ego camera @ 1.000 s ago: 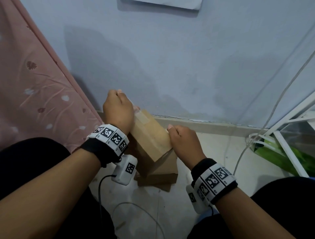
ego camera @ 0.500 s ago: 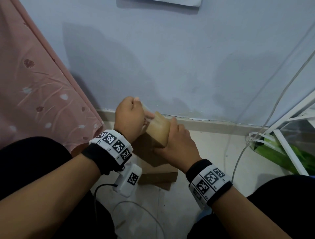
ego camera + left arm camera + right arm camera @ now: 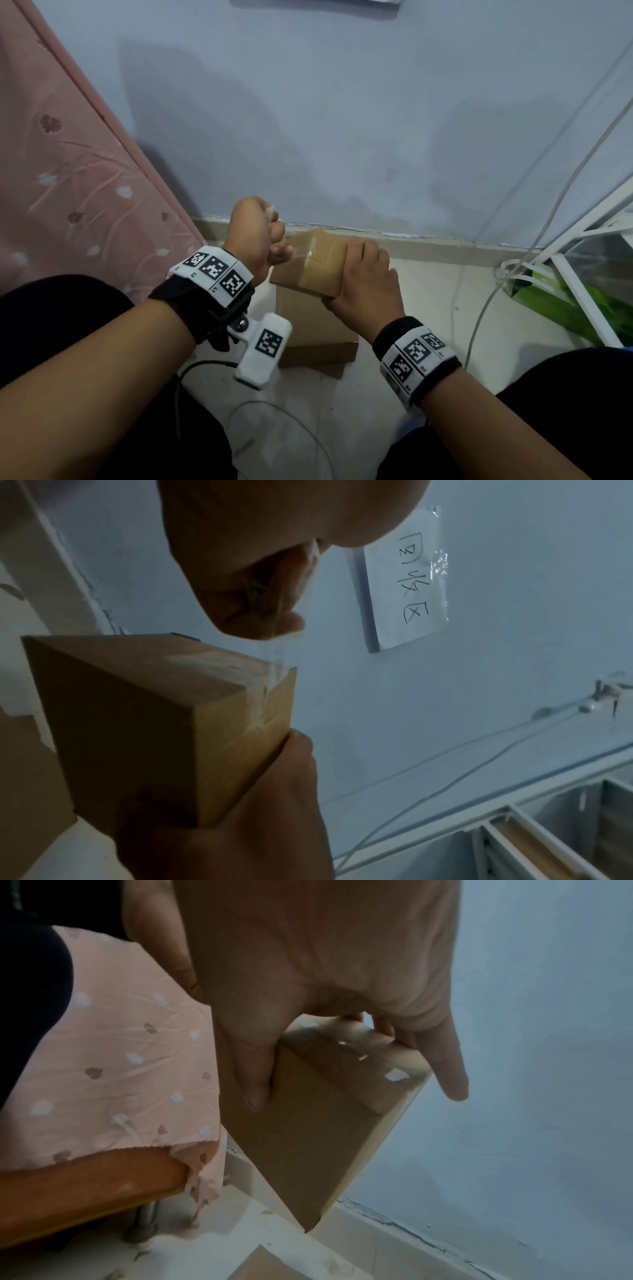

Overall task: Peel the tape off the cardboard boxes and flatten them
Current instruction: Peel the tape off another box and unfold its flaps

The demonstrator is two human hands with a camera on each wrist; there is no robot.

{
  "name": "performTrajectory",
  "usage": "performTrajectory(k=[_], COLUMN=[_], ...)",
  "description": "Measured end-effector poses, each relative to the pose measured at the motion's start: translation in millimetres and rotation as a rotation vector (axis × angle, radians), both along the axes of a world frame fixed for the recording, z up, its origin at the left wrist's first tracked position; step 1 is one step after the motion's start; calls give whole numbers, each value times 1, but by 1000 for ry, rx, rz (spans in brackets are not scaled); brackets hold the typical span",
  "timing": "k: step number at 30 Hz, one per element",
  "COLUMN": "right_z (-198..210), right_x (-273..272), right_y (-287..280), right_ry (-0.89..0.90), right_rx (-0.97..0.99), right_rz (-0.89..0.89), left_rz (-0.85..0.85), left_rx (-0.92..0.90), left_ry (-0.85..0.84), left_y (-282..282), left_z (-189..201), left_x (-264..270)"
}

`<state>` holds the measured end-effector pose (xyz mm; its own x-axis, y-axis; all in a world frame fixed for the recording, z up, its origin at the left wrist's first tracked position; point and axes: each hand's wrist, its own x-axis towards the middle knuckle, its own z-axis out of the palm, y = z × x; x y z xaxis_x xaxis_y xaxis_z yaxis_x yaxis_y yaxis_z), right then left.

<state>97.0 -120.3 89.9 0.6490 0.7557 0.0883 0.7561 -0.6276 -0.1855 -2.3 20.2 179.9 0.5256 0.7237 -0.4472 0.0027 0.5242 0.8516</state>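
Gripped by the right hand [image 3: 366, 284], thumb underneath, is a small cardboard box [image 3: 317, 267], held off the floor. Clear tape [image 3: 276, 653] is pinched in the curled left hand [image 3: 255, 236], at approx. 10 o'clock of the box. Flattened cardboard [image 3: 315, 329] is seen below, at 6 o'clock.

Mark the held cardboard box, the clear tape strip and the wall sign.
held cardboard box [image 3: 320, 274], head view, top face.
clear tape strip [image 3: 278, 653], left wrist view, stretched part below fingers.
wall sign [image 3: 407, 588], left wrist view, handwritten sheet.
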Motion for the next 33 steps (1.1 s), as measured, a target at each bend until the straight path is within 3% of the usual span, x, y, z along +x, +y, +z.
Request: performTrajectory(k=[4,9,12,17,21,28,30,33], right_z=[-5,-2,-3,0,4,-1,-3,4], right_x=[5,15,21,26,29,35,38,62], right_y=[-3,-2,-3,-3,-3,-6,-7,-20], right_ry=[-62,-141,-174,-29,112,238,298,418], right_rx=[-13,58,81,247,333,343,353,503], right_rz=[-12,-34,-30,-3,-19,-61,-97,-369], left_rz=[-136,-438,-544,-636,-567,-461,-408,-207], left_rx=[135,676,645,529,379,360,414,729], left_ry=[82,492,470,306,281,427,469,582], left_y=[-1,0,0,4,3,3,5,16], left_z=[3,-13,-17,-7,-9,-12,-15,-17], left_x=[2,2,2,3,5,8,9,-2])
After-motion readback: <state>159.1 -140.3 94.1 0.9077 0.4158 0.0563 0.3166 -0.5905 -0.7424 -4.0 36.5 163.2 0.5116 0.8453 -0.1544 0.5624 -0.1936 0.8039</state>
